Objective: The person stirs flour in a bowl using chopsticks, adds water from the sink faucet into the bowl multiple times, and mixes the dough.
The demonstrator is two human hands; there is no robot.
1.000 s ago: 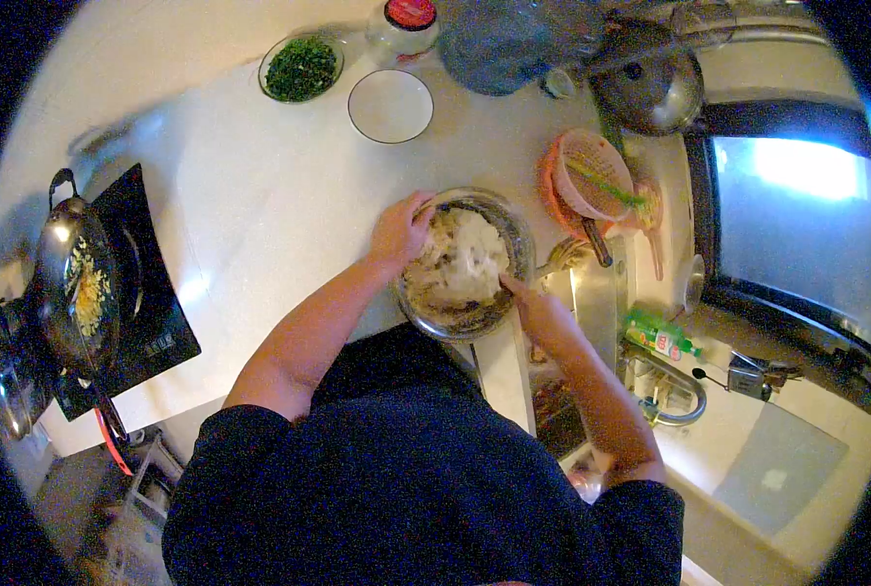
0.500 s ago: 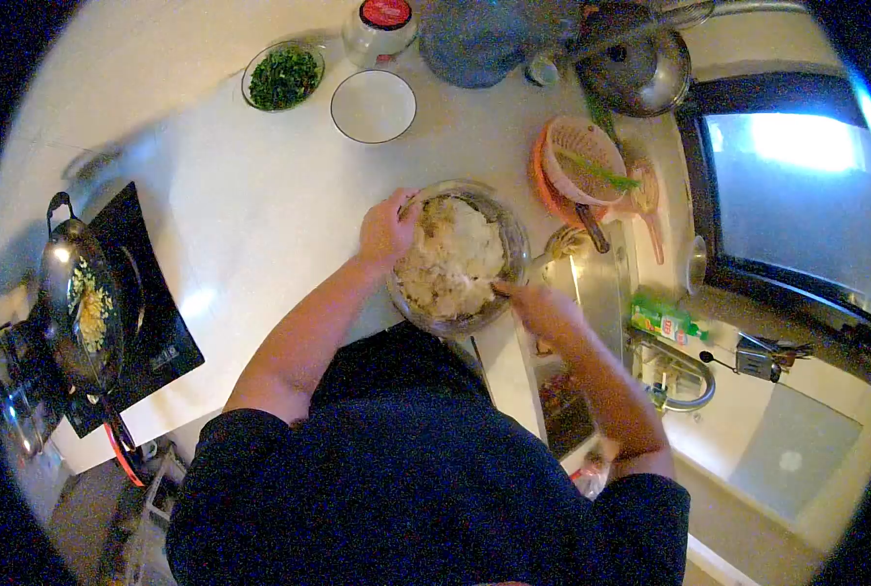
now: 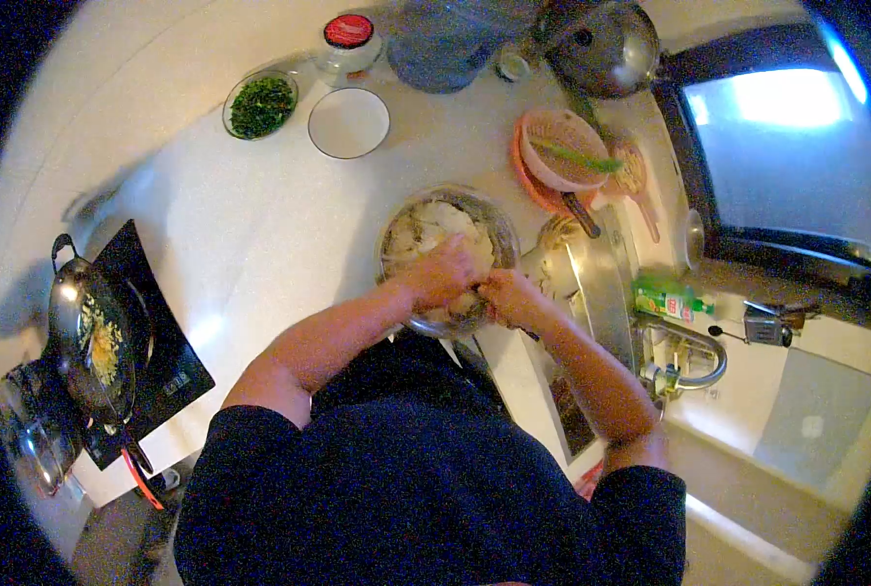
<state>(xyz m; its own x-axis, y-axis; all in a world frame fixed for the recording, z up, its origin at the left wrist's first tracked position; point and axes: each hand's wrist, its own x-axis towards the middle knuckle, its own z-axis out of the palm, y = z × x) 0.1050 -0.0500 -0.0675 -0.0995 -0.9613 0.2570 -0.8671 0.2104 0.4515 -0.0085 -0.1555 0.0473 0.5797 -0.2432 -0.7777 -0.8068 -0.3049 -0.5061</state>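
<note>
A clear bowl (image 3: 502, 227) stands near the counter's front edge, holding a pale, lumpy, dough-like mixture (image 3: 440, 223). Over the front part of the bowl, my left hand (image 3: 445, 273) has its fingers curled, close against my right hand. What those fingers grip is hidden. At the bowl's right side my right hand (image 3: 509, 298) is closed around a thin utensil, with a short dark end (image 3: 531, 335) showing below the fist. The utensil's exact kind cannot be made out.
A black pan (image 3: 98, 342) with chopped pieces sits on the hob (image 3: 171, 356) at left. Behind are chopped greens (image 3: 262, 107), a white bowl (image 3: 349, 123) and a red-lidded jar (image 3: 349, 44). At right are a pink colander (image 3: 562, 151) and a faucet (image 3: 704, 356).
My left hand has let go of the bowl's left rim and moved right, over the mixture to my right hand. My right hand has shifted slightly left. The camera view has tilted a little.
</note>
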